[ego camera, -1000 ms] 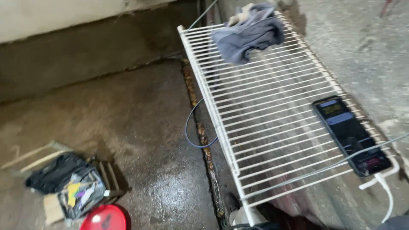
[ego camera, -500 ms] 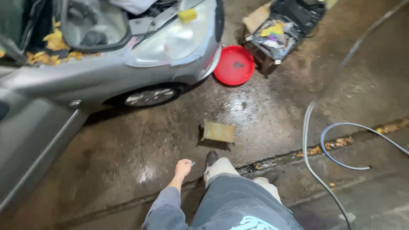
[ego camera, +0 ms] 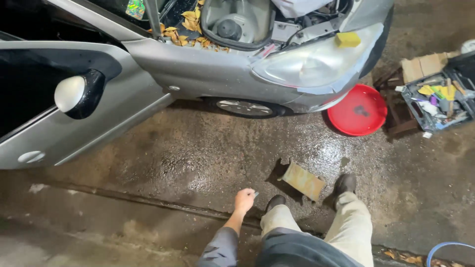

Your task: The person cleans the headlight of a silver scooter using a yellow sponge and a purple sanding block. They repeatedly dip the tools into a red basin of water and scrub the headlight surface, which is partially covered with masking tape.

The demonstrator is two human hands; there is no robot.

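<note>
My left hand (ego camera: 244,200), low centre of frame, is curled around a small pale object I cannot identify; right hand not visible. A flat rusty metal plate (ego camera: 303,180) lies near, right of it, on wet concrete floor (ego camera: 198,153)

1. a small, thin, light-coloured object (ego camera: 255,194) pokes out from the curled fingers (ego camera: 246,198) of the left hand (ego camera: 244,200); too small to tell what it is.
2. a flat, rusty metal plate (ego camera: 304,181), roughly rectangular and tilted, lies on the wet concrete near the fingers, to their right and slightly farther off, apart from them.
</note>
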